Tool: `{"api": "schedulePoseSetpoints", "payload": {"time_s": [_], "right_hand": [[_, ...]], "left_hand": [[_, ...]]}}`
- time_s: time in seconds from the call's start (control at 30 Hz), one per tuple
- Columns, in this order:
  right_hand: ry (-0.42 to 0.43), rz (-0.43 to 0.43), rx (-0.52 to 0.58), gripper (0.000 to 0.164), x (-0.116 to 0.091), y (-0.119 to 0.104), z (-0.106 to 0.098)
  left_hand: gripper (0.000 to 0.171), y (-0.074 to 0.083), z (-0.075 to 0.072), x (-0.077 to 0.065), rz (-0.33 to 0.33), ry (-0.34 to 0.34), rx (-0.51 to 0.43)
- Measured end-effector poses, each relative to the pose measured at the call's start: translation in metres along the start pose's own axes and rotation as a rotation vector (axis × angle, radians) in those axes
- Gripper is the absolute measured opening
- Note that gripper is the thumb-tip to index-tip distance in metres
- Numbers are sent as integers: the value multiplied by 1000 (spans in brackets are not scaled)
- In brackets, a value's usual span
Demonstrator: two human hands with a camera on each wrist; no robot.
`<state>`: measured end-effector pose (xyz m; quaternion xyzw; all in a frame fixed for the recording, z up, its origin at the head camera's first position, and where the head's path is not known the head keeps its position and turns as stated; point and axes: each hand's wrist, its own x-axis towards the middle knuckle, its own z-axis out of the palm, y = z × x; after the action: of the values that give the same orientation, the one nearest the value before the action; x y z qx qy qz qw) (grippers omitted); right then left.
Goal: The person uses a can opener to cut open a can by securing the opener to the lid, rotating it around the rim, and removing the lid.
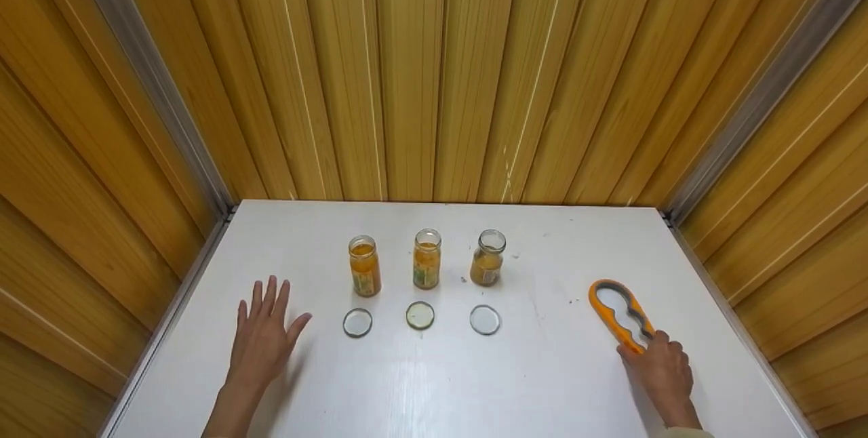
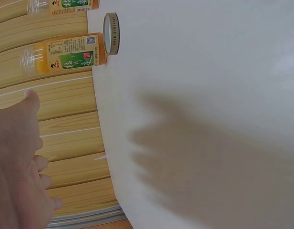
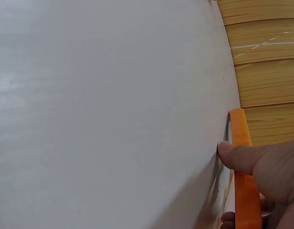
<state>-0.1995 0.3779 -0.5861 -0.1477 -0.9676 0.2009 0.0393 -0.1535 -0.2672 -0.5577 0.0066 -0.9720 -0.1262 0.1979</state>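
Observation:
In the head view my right hand (image 1: pixel 659 367) grips the near end of an orange jar opener (image 1: pixel 610 319) with a grey wavy inner edge, at the right of the table. The right wrist view shows the thumb (image 3: pixel 242 157) across the opener's orange side (image 3: pixel 247 200). My left hand (image 1: pixel 261 346) is spread with straight fingers over the table's left side, holding nothing. Three lidless glass jars with orange-brown contents, a left jar (image 1: pixel 365 268), a middle jar (image 1: pixel 427 262) and a right jar (image 1: pixel 487 260), stand upright. A lid (image 1: pixel 357 323) lies before the left one, nearest my left hand.
Two more lids, a middle lid (image 1: pixel 420 315) and a right lid (image 1: pixel 485 320), lie in front of their jars. Small dark specks dot the white table (image 1: pixel 434 384). Wood-patterned walls (image 1: pixel 434 85) enclose its back and sides, with grey metal posts at the corners.

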Motion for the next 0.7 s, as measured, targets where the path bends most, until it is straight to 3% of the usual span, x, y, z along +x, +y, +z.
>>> {"api": "schedulePoseSetpoints", "payload": {"time_s": [0.23, 0.47, 0.7], "right_hand": [[-41, 0, -1, 70, -1, -1, 4], [-4, -19, -21, 61, -3, -4, 6], [8, -48, -28, 63, -4, -6, 7]], "left_hand": [[72, 0, -2, -1, 4, 0, 1], [72, -1, -4, -3, 16, 7, 2], [73, -1, -5, -2, 14, 4, 5]]}}
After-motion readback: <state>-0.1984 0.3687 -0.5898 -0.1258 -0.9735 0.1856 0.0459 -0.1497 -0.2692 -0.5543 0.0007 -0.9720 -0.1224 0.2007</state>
